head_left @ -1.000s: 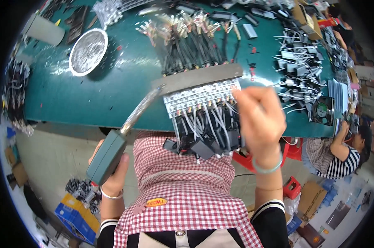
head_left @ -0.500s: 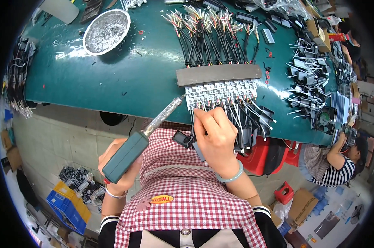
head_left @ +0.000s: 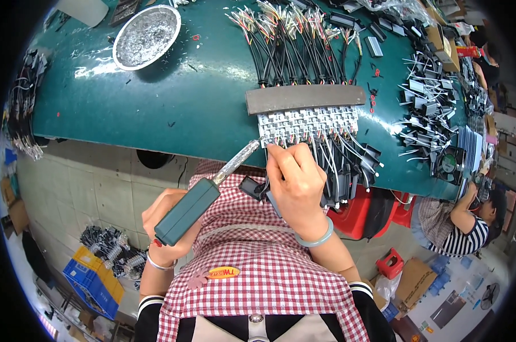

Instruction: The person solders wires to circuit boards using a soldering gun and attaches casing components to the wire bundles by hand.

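The soldering iron [head_left: 203,191] has a blocky grey-green handle and a shiny metal barrel that tapers to a tip. The left hand [head_left: 169,225] is wrapped closed around the handle, low and near the body, with the barrel angled up and to the right. The tip meets the near left corner of the row of small white circuit boards [head_left: 306,122]. These boards lie side by side on the green table [head_left: 155,102], their far edge tucked under a flat dark grey metal bar [head_left: 304,98]. Thin white and black wires [head_left: 349,154] trail from the boards over the near table edge. The right hand [head_left: 295,182] is curled, fingertips pinched at the near edge of the boards just beside the iron's tip; what it pinches is too small to tell. A round metal dish [head_left: 146,37] sits far left.
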The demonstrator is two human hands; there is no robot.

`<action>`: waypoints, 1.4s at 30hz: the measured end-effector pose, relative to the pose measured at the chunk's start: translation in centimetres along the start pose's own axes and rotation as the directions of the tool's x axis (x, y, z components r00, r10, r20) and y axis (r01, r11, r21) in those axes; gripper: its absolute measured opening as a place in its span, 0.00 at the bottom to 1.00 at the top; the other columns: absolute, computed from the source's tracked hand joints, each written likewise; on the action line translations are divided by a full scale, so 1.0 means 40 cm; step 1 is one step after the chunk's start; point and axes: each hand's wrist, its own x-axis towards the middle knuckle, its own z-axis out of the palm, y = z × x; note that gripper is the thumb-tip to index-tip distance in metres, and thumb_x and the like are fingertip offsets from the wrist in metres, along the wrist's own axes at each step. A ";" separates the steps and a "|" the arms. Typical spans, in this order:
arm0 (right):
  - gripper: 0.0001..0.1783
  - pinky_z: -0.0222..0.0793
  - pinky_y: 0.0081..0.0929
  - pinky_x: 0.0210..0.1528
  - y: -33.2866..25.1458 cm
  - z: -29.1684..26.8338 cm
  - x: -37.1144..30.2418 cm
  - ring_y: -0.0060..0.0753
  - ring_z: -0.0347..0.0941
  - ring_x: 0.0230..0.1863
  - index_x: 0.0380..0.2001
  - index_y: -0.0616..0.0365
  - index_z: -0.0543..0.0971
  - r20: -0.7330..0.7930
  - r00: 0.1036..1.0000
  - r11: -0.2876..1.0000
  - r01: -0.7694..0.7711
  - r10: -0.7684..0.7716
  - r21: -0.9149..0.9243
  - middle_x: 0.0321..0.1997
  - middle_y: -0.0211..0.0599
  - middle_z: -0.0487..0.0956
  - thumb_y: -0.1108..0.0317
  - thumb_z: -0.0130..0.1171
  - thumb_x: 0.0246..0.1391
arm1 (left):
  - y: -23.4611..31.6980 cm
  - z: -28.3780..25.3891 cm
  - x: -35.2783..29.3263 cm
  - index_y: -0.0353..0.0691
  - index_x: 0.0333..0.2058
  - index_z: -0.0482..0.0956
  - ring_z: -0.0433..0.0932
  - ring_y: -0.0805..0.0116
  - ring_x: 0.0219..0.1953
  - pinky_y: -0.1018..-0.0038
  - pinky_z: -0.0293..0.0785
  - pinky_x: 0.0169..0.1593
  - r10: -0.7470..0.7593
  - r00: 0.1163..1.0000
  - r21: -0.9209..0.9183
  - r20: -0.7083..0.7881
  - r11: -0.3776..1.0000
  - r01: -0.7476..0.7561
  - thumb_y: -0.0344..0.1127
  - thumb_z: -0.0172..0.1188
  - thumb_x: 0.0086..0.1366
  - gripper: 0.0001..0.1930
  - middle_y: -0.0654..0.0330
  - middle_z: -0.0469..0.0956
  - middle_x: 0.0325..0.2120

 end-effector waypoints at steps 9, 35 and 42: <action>0.12 0.68 0.30 0.22 0.004 0.004 -0.001 0.33 0.72 0.20 0.36 0.59 0.83 -0.023 1.000 1.000 -0.004 0.004 0.002 0.27 0.35 0.72 0.82 0.68 0.46 | 0.003 0.001 0.007 0.29 0.30 0.80 0.81 0.55 0.28 0.69 0.77 0.33 -0.008 1.000 0.019 -0.001 1.000 0.008 0.21 0.67 0.40 0.13 0.50 0.80 0.27; 0.12 0.69 0.31 0.24 0.001 0.009 0.002 0.36 0.72 0.24 0.36 0.64 0.82 -0.082 0.997 1.000 -0.011 0.013 0.027 0.27 0.37 0.71 0.83 0.67 0.45 | 0.003 -0.013 0.000 0.27 0.35 0.80 0.78 0.59 0.29 0.69 0.73 0.34 0.012 1.000 0.007 0.005 1.000 -0.012 0.27 0.67 0.50 0.13 0.50 0.79 0.30; 0.10 0.69 0.31 0.24 -0.002 0.008 0.004 0.36 0.73 0.24 0.34 0.63 0.81 -0.081 0.996 0.999 -0.045 0.045 0.007 0.28 0.37 0.72 0.82 0.67 0.46 | 0.004 -0.006 0.003 0.27 0.34 0.81 0.79 0.58 0.29 0.68 0.74 0.34 0.004 1.000 0.013 -0.006 1.000 -0.004 0.26 0.67 0.49 0.13 0.50 0.80 0.30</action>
